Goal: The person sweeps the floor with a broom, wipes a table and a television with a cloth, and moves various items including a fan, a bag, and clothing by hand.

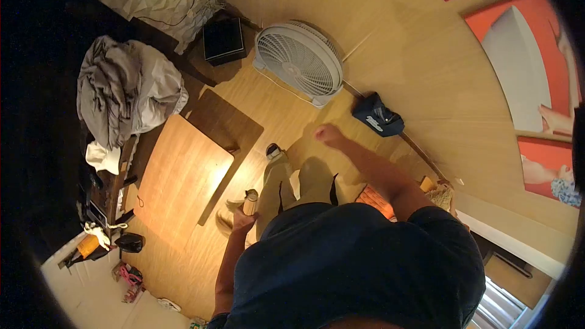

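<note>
My left hand [244, 222] hangs low beside my left leg, fingers wrapped round a short tan cylinder [250, 203] with a greyish upper end. What kind of thing the cylinder is cannot be made out. A pale, curved, furry-looking shape [224, 218] shows on the floor side just left of this hand. My right hand [329, 135] is stretched forward over the floor, its fingers curled closed and nothing visible in them. Nearest to it, at the foot of the wall, lies a dark blue bag [378, 114] with white lettering.
A wooden-topped table [183, 176] stands to my left. Ahead, a grey floor fan [298, 61] leans near the wall, with a black box [223, 41] beside it. Crumpled grey bedding [128, 91] is piled at the left. An orange item [375, 201] lies at my right.
</note>
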The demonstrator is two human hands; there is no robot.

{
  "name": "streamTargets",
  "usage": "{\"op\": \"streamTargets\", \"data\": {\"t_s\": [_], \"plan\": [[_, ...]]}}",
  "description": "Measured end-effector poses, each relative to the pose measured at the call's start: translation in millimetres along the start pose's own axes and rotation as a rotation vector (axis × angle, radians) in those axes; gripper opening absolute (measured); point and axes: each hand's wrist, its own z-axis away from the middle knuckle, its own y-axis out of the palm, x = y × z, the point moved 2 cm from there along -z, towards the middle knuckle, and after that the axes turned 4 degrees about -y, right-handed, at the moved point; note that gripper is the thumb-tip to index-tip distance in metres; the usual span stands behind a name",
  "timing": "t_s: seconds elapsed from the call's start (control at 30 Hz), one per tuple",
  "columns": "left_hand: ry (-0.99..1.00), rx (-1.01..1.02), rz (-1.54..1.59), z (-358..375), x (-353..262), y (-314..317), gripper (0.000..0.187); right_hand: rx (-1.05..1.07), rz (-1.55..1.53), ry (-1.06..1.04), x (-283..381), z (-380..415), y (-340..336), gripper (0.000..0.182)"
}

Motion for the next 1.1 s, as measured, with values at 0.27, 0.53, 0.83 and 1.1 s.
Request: {"op": "streamTargets", "data": {"t_s": [0.27, 0.53, 0.83, 1.1], "plan": [[0.056, -0.061, 0.402, -41, -60, -15, 0.052, -0.321, 0.697, 0.141, 38, -166, -136, 0.022], [-0.221, -0.103, 0.734, -40, -122, 8, 0.064, -0.106, 0.807, 0.396, 22, -330, -156, 0.063], [-0.300, -0.283, 0.848, -51, -126, 31, 0.067, 0.081, 0.672, 0.611, 20, -361, -163, 0.075], [-0.264, -0.315, 0.842, -61, -135, 21, 0.067, 0.071, 0.687, 0.480, 20, -326, -159, 0.077]]}}
